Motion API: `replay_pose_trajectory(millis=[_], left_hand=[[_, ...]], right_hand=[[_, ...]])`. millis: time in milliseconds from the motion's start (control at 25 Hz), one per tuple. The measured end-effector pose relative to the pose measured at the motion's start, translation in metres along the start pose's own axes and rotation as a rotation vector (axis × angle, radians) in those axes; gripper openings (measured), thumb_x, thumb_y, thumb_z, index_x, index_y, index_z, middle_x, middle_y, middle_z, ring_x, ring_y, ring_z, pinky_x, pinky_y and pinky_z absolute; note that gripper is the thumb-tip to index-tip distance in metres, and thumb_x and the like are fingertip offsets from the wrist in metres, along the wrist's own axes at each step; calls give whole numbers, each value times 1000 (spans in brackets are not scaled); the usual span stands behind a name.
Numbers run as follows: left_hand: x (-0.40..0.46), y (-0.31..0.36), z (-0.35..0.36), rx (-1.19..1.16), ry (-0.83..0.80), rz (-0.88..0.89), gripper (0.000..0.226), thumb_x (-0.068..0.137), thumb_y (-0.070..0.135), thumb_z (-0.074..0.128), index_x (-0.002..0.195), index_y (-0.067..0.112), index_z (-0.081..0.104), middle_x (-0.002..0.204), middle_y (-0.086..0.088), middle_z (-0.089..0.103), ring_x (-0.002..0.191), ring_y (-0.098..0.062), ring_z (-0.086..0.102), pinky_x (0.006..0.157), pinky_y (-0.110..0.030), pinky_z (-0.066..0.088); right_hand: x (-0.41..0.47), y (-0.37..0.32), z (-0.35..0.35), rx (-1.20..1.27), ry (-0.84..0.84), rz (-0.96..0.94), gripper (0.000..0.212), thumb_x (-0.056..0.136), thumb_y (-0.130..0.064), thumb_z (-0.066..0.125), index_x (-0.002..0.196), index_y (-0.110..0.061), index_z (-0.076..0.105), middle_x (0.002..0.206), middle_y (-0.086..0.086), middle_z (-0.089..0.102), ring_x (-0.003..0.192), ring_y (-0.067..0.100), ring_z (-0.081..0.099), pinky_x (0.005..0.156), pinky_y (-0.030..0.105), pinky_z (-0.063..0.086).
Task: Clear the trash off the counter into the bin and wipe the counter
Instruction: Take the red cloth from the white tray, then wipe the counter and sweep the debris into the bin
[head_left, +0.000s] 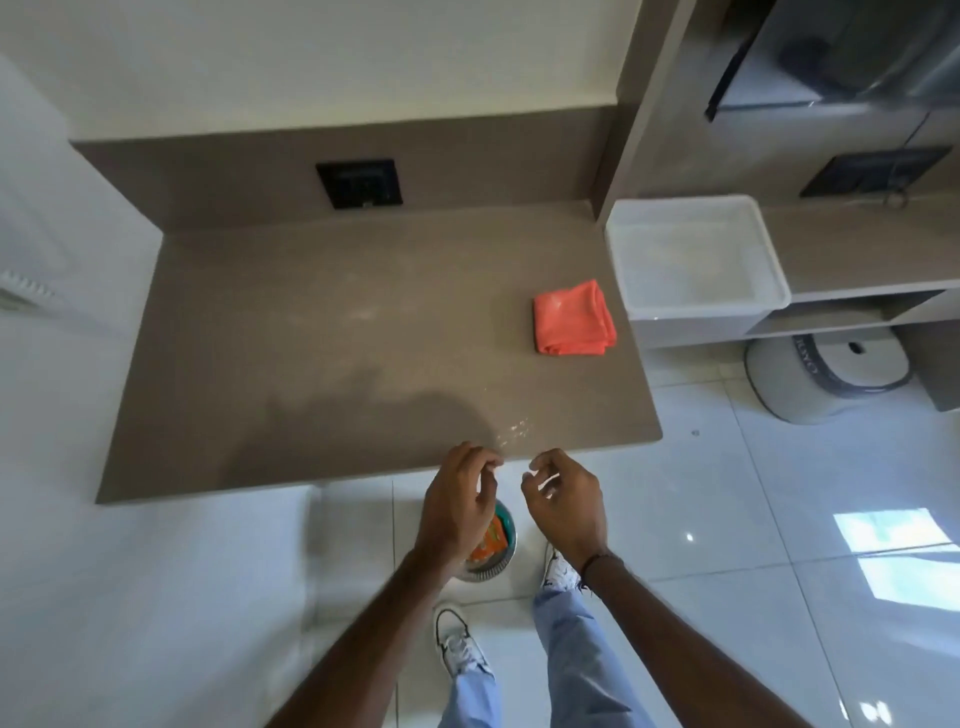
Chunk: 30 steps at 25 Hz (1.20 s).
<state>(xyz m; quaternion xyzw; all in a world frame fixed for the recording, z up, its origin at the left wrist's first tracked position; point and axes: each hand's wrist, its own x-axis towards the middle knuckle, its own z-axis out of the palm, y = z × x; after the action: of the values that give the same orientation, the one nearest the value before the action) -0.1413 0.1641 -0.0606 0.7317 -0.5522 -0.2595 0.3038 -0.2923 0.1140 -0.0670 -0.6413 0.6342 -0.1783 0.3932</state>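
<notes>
A folded orange cloth (574, 318) lies on the brown counter (311, 332) near its right edge. Small pale crumbs (514, 428) are scattered by the counter's front edge. On the floor below stands a small round bin (501, 551) with orange and green trash in it, partly hidden by my left hand. My left hand (457, 506) hovers over the bin with fingers curled and apart, holding nothing. My right hand (563, 501) is beside it, just off the counter's front edge, fingers loosely curled, empty.
A white plastic tub (696, 254) sits on a lower shelf to the right of the counter. A grey step stool (826, 371) stands on the tiled floor beyond. A black socket (359, 183) is in the backsplash. My feet (457, 639) stand beside the bin.
</notes>
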Motion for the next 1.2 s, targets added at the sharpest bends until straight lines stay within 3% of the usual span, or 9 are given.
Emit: replay_pose_trajectory(millis=[160, 320, 400, 480, 560, 680, 840, 1080, 1200], left_hand=[[-48, -78, 49, -51, -85, -197, 15, 97, 9, 58, 106, 11, 70, 110, -5, 72, 101, -19, 69, 83, -36, 63], [-59, -163, 116, -131, -63, -590, 10, 91, 1, 65, 98, 1, 73, 100, -15, 78, 92, -30, 74, 75, -38, 61], [-58, -218, 165, -97, -79, -831, 17, 89, 5, 68, 104, -2, 71, 107, -20, 78, 101, -36, 72, 74, -32, 52], [-59, -270, 208, -75, -148, -1031, 33, 90, 15, 70, 118, -2, 65, 122, -23, 73, 113, -37, 68, 76, -30, 44], [-66, -307, 242, -91, -209, -1159, 48, 90, 21, 71, 129, -3, 56, 133, -26, 66, 121, -40, 65, 82, -35, 50], [-67, -343, 271, -90, -225, -1219, 48, 90, 20, 68, 130, -1, 55, 129, -28, 69, 117, -42, 69, 97, -43, 60], [-67, -371, 286, -121, -198, -1230, 39, 83, 13, 73, 119, -3, 66, 114, -25, 76, 102, -40, 76, 90, -46, 65], [-74, -325, 230, -17, -323, -1203, 34, 86, 25, 72, 110, 1, 75, 94, -15, 80, 85, -29, 77, 64, -26, 59], [-84, -251, 164, -46, -278, -1146, 37, 88, 30, 71, 118, 8, 72, 112, -20, 79, 102, -36, 78, 89, -37, 65]], right_hand=[[-8, 71, 60, -55, -160, 195, 13, 79, -30, 69, 82, -38, 59, 73, -14, 67, 62, -1, 64, 52, 14, 43], [13, 151, 120, -63, -211, 448, 21, 77, -34, 71, 97, -27, 69, 79, -12, 69, 65, 4, 61, 52, 15, 40], [33, 207, 165, -101, -219, 567, 30, 78, -32, 72, 107, -22, 71, 96, 0, 76, 71, 11, 62, 65, 18, 45], [51, 259, 203, -137, -231, 651, 39, 81, -31, 72, 117, -17, 70, 115, 9, 75, 95, 25, 69, 85, 24, 51], [61, 299, 235, -172, -280, 689, 50, 81, -36, 73, 126, -13, 66, 126, 11, 70, 98, 29, 72, 89, 29, 58], [74, 327, 272, -154, -336, 731, 59, 80, -37, 75, 132, -10, 62, 123, 10, 69, 60, 16, 68, 62, 27, 64], [80, 339, 308, -183, -305, 688, 24, 83, -18, 67, 104, -13, 76, 99, 12, 77, 77, 32, 76, 74, 40, 65], [60, 297, 259, -353, -347, 611, 25, 82, -17, 64, 102, -11, 78, 105, 17, 76, 98, 36, 70, 74, 31, 51], [26, 232, 187, -427, -404, 586, 26, 82, -23, 66, 104, -14, 78, 105, 14, 76, 101, 35, 70, 76, 31, 52]])
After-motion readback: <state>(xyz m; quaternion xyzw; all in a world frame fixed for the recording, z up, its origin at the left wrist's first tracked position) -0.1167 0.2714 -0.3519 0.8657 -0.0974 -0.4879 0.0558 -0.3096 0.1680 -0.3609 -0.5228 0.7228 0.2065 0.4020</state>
